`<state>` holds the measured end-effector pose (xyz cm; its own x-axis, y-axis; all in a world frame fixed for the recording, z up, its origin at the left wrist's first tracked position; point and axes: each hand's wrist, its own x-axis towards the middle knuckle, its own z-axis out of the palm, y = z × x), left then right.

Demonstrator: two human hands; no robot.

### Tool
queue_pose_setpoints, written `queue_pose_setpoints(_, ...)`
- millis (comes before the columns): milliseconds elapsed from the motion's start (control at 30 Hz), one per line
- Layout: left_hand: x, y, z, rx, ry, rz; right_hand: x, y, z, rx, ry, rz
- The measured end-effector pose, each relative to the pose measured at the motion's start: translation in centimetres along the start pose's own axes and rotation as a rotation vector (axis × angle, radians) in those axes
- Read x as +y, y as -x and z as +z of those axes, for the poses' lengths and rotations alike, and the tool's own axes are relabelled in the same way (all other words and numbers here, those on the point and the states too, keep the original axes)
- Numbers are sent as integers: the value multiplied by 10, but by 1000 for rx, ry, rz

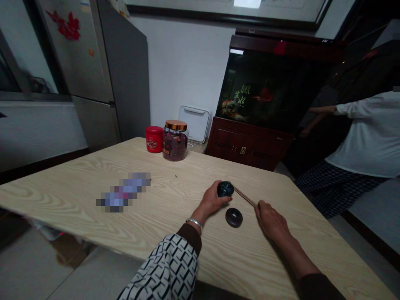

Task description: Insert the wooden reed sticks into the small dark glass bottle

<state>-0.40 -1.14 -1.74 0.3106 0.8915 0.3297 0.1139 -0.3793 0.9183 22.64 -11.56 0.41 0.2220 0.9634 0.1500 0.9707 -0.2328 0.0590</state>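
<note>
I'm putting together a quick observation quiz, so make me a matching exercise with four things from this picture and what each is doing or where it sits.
Column one:
1. Left hand
2. Right hand
3. Dark disc
4. Red canister

Column two:
A. Stands left of the glass jar
B. Grips a thin brown stick
C. Lies flat on the table
D. Grasps a small dark vessel

Pairs: 1-D, 2-B, 3-C, 4-A
</note>
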Motion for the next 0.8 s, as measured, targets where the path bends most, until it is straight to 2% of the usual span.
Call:
queue_pose_setpoints(67,1,1,-1,-1,-1,3,-3,3,-6,87,7,-58)
queue_pose_setpoints(133,2,1,-1,-7,-1,9,-11,5,-22,129,-78,-100)
queue_pose_setpoints(200,2,1,-2,-12,-1,14,-26,8,-38,81,-231,-159)
queue_pose_setpoints(267,2,1,-2,-13,-6,18,-46,12,-50,-21,-326,-241)
queue_pose_setpoints(367,2,1,-1,-18,0,37,-73,14,-57,-152,-283,-319)
queue_pose_setpoints(467,3,1,-1,-23,32,34,-78,10,-61,-199,-328,-339)
queue_pose_setpoints(567,3,0,-1,-27,48,23,-65,-2,-71,-175,-745,-348)
queue_pose_setpoints(700,5,0,-2,-25,33,4,-66,-29,-82,-1,-1462,-224)
queue_pose_setpoints(800,5,0,-2,-26,34,9,-86,-50,-75,175,-1628,-216)
